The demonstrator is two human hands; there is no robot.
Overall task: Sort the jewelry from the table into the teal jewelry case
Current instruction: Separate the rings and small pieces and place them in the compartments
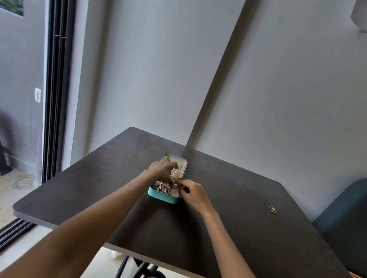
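Two bare hands meet over the teal jewelry case [163,197], which lies open near the middle of the dark table [227,240], closer to the far edge than to the near edge. Its lid [182,162] is folded back flat toward the far corner, and the cream lining shows some rose-gold pieces on it. The base has small compartments with mixed jewelry inside; the single pieces are too small to tell apart.

The left hand [161,169] reaches over the hinge area, fingers curled downward into the case. The right hand [192,193] is at the right side of the base, its fingertips drawn together against those of the left hand. They seem to pinch something small between them, but what it is I cannot tell, because the fingers hide it.

A small cluster of gold rings [272,208] lies on the table near the right edge, well apart from the case and from both hands.

The surface is bare between the case and the left edge, and also between the case and the near edge, where only the two forearms cross it. The far corner of the table comes close to the pale wall [160,65]. A dark chair [346,223] stands just beside the right edge. Past the left edge there is a sliding door frame [55,82].
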